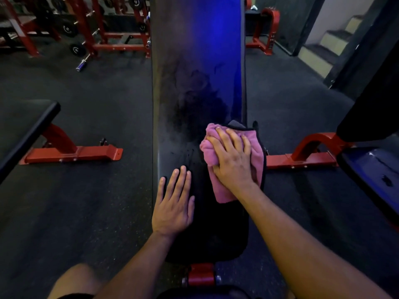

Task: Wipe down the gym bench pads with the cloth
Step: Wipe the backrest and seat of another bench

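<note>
Running away from the person down the middle of the room, the long black bench pad point(194, 87) takes up most of what there is to see, its far end cut off at the top and washed in blue light. Dark smears and streaks show around its middle, though in this gloom I cannot say whether they are damp from wiping or grime still to be cleaned.

Off to the left stands a neighbouring bench point(32, 128) on a red foot, only partly in view, and beyond it the red weight racks point(90, 31) are dim and blurred. On the right, a second red frame point(311, 149) pokes out from behind the pad, and steps point(332, 39) rise in the far corner.

On the pad's near right edge lies the pink cloth point(218, 147), bunched and draped over the side. The right hand point(232, 156) presses down on it, fingers spread and bent slightly over the folds, a hold that looks meant to drive the cloth along the surface. What the cloth's underside touches is hidden.

Just beside it, the left hand point(174, 203) rests flat on the pad with straight fingers, holding nothing, probably bracing the body while the other arm works.
</note>
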{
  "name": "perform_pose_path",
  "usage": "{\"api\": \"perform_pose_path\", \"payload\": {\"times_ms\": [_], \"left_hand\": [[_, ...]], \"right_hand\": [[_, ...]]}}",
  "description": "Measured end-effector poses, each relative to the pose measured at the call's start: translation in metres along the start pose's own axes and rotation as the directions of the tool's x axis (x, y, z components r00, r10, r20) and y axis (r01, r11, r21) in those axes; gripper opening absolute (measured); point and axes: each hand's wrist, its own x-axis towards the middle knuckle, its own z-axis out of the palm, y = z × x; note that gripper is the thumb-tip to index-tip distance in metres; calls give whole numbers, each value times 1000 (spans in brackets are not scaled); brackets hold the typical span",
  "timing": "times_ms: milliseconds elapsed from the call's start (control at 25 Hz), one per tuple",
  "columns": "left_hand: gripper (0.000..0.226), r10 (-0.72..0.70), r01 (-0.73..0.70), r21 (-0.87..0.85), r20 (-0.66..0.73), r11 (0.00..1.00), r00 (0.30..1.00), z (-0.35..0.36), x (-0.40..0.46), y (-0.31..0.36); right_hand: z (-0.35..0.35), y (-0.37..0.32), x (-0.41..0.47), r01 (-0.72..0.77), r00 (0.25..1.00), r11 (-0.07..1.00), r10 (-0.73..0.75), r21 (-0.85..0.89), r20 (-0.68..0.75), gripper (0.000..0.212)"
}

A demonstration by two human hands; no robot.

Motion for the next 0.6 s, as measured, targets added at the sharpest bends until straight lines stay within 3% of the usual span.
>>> {"api": "perform_pose_path", "payload": {"times_ms": [120,320,480,600], "left_hand": [[65,-11,11,-7,11,1000,1000,-1,1,1],[67,-17,16,4,27,1000,999,-5,1,3],[68,-24,23,19,40,1000,999,-5,0,3],[68,-26,26,17,41,1000,999,-5,0,4]], "right_hand": [[1,-10,-35,-81,997,996,81,25,-9,63],[-10,5,-104,-36,999,982,32,186,21,45],[-26,40,-87,-347,923,812,386,469,15,50],[-33,40,-53,-329,909,786,414,523,-51,45]]}}
